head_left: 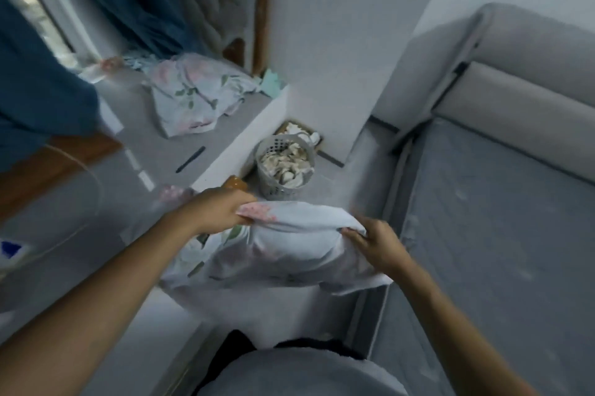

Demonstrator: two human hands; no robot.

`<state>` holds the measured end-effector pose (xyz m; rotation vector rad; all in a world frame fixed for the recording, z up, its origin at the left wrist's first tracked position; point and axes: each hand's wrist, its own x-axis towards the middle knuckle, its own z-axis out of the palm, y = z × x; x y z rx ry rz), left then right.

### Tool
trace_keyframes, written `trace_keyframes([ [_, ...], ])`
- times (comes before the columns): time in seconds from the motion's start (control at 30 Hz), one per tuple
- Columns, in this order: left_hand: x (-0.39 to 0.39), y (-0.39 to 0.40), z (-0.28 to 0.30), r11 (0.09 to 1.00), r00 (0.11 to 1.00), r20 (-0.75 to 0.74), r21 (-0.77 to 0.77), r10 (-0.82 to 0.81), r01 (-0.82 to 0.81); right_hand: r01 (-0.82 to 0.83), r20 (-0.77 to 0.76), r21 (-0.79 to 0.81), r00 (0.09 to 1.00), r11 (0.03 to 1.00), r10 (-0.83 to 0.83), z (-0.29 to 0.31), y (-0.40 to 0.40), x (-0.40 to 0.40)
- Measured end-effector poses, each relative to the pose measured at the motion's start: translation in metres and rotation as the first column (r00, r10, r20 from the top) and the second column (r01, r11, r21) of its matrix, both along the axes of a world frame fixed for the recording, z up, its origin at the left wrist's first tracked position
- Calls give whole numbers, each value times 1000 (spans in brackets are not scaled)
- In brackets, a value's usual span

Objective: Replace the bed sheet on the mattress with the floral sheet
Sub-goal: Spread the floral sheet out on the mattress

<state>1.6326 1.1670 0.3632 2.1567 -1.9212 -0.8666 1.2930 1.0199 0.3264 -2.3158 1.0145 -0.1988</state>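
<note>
The floral sheet (283, 254) hangs bunched between both hands above the floor, just off the left edge of the mattress (489, 234). The left hand (215, 212) grasps its upper left corner, fingers curled round the pink-printed fabric. The right hand (373, 241) pinches a fold at its upper right. The mattress lies bare and grey in the bed frame, its padded headboard (528, 99) at the far end. Beyond the sheet a white perforated basket (283, 167) stands on the floor beside the window ledge (180, 144), where another floral cloth (196, 92) lies crumpled near a dark pen (190, 159).
</note>
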Motion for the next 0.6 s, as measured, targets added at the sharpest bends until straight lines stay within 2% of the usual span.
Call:
trace_keyframes([
  [0.13, -97, -129, 0, 974, 972, 79, -26, -221, 223, 256, 20, 14, 966, 966, -257, 1, -55, -123],
  [0.3, -203, -244, -14, 897, 891, 133, -37, -433, 441, 473, 27, 26, 880, 881, -474, 0, -101, -236],
  [0.47, -264, -339, -28, 805, 799, 142, -24, -584, 593, 636, 29, 57, 770, 770, -638, -13, -128, -296],
  [0.6, -291, -422, -37, 731, 730, 83, -25, -679, 682, 730, 26, 100, 677, 676, -736, -22, -159, -311],
])
